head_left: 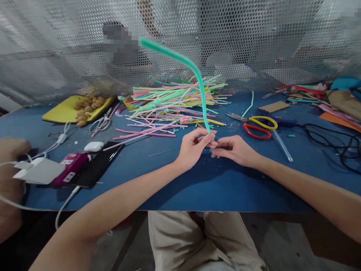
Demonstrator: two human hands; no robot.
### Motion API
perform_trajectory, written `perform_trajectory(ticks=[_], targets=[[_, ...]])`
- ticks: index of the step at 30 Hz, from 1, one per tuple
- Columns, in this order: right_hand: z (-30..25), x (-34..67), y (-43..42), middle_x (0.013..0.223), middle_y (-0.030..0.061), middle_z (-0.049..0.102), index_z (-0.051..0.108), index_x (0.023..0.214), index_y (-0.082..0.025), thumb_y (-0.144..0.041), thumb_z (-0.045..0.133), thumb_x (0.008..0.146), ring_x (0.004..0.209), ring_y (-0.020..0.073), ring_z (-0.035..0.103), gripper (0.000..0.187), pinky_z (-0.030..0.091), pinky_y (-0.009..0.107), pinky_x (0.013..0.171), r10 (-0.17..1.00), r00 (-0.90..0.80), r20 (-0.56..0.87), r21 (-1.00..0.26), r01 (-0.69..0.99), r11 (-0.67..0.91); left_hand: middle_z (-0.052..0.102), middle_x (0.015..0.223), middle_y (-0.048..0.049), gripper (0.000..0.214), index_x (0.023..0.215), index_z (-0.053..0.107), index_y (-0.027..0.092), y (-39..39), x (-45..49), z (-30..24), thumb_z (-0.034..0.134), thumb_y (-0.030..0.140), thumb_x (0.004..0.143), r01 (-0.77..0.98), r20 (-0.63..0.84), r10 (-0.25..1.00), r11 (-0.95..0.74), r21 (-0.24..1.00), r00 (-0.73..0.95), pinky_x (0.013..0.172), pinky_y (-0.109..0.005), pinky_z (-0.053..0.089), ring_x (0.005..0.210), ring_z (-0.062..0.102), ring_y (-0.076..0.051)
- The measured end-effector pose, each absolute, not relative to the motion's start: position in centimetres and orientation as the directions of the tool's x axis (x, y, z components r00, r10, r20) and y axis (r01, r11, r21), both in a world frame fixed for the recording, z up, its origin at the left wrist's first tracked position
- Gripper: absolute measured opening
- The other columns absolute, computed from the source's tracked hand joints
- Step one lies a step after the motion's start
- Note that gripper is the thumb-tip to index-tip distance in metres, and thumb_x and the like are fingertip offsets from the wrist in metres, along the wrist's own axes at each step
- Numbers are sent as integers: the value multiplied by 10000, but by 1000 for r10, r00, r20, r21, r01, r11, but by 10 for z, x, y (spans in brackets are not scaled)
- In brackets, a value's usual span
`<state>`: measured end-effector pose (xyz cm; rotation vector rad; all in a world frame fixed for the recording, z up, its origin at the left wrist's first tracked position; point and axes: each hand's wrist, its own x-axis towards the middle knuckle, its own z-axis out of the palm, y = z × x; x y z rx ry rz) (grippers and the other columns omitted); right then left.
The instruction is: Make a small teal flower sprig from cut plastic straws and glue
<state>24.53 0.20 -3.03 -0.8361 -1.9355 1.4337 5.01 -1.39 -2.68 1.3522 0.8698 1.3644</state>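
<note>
The left hand [196, 147] pinches the fuzzy green stem [203, 94] near its lower end; the right hand [236, 149] sits just beside, fingertips close together — whether they clamp anything, I cannot tell. Best to grip firmly at the base without crushing the soft pile, leaving the bent upper length free. Beyond, scissors [262, 127] with smooth looped handles lie on the matte blue table [172, 190]; farther back — a heap of thin pastel stems [170, 96] and a perforated screen [178, 17].
</note>
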Motion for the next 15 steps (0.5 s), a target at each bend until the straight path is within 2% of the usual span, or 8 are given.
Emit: perform_trajectory(ticks=[2,6,10,15], targets=[[-29,244,1,876,37,775,767,944,-181,-446,734,871,774,168,693,277,557,307,777,769,-634,82,-968,135,214,742,840,-30,386,974,745,174,-13,49,-27,797,526,824,-144,273,953,-255,956,129,667,-267,599,650,682,-109],[-27,246,5,859,44,774,783,915,-182,-458,773,832,754,169,676,288,550,317,766,828,-551,105,-976,104,193,691,743,1,522,1248,715,199,-12,47,-27,773,531,850,-67,236,950,-226,972,205,581,-233,517,586,596,-88],[-29,249,9,846,33,767,798,892,-194,-461,813,798,758,157,654,283,523,307,765,876,-471,103,-991,29,132,687,769,-15,470,1186,771,190,-11,45,-27,747,535,868,47,180,934,-204,978,309,601,-248,476,612,558,-92],[-28,248,5,840,41,745,802,895,-181,-425,864,742,733,135,616,295,491,302,731,877,-478,-41,-992,-85,-93,702,846,-28,427,1147,795,208,-10,44,-28,785,505,840,-13,189,920,-196,980,343,628,-250,457,626,534,-80]])
